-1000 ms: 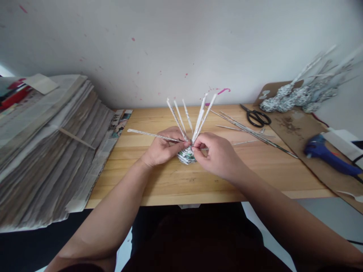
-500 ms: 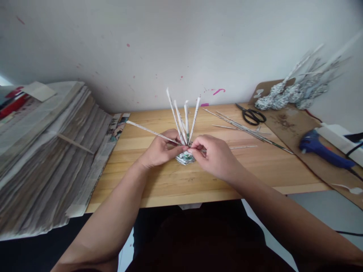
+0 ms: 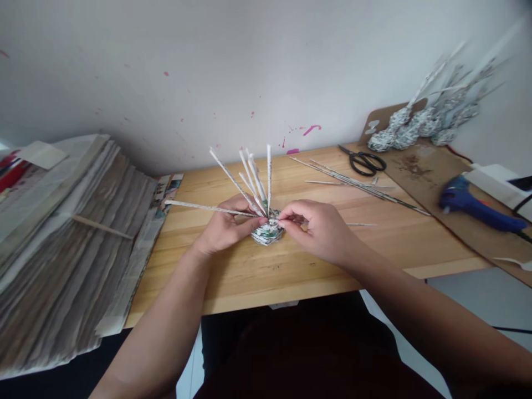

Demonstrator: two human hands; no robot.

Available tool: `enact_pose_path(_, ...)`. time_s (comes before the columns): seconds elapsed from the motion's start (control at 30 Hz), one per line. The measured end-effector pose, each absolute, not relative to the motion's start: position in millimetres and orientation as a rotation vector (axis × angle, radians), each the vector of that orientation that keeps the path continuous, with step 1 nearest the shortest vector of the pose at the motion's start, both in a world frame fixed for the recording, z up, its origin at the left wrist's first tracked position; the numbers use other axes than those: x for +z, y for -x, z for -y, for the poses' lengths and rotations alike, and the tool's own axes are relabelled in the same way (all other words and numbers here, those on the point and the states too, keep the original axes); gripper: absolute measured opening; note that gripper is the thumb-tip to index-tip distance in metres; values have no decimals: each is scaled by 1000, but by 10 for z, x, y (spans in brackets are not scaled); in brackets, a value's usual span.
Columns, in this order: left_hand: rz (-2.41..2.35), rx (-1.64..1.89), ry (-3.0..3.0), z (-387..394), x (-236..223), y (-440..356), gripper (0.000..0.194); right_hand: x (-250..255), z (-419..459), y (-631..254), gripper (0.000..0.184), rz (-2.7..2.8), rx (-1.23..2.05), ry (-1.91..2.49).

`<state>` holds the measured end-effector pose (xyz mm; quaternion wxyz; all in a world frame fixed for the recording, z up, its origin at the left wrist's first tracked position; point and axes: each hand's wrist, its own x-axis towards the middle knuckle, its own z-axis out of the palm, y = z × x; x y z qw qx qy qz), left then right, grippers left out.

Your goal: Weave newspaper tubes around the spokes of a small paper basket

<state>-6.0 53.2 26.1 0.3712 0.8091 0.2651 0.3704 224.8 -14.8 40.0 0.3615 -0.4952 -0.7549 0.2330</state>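
A small round woven piece [image 3: 267,234] of rolled newspaper, white with green patches, is between my hands just over the table. Several white paper sticks [image 3: 258,185] fan upward from it, and one reaches far out to the left. My left hand [image 3: 226,224] grips the woven piece from the left, thumb on its top edge and fingers behind. With thumb and index finger pinched, my right hand [image 3: 313,224] holds a paper strip at the piece's right side; most of that strip is hidden by the hand.
Loose paper sticks [image 3: 357,185] and black scissors [image 3: 363,162] lie at the right of the wooden table [image 3: 245,282]. Farther right are a blue glue gun [image 3: 477,208], a white power strip [image 3: 494,180] and several finished woven pieces [image 3: 409,130]. Stacked newspapers [image 3: 78,238] stand at left.
The woven piece has turned and tilted, so its sticks lean more to the left. My right hand has drawn slightly away from my left. The camera view has shifted a little.
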Motion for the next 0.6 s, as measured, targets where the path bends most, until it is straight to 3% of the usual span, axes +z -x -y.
enact_pose_path(0.37, -702, 992, -2056, -513, 201, 54, 14, 281, 81, -2218, 8, 1945, 524, 1194)
enact_pose_path(0.6, -706, 1036, -2148, -511, 278, 60, 20, 249, 123, -2132, 5, 1894, 672, 1175)
